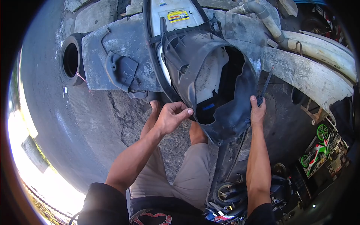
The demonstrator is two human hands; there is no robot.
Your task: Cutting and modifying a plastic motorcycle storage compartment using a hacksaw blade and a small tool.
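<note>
A large black plastic scooter body shell (232,108) lies in front of me. Its wide opening has a jagged, uneven edge, and a pale inner surface shows through it. My left hand (172,117) is closed, thumb and fingers pinching the shell's near-left rim. At the shell's right side, my right hand (257,108) is wrapped round the handle of a thin-bladed tool (267,82). Its slim dark blade points up and away from me. The handle is mostly hidden by the fingers, so its exact kind is unclear.
Below the shell runs a grey concrete slab (93,75), carrying a bent black plastic piece (122,71). A tire (71,59) leans at its left end. A white panel with a yellow label (178,16) extends behind. Grey pipes (264,17) lie far right; motorcycle parts (225,191) stand lower right.
</note>
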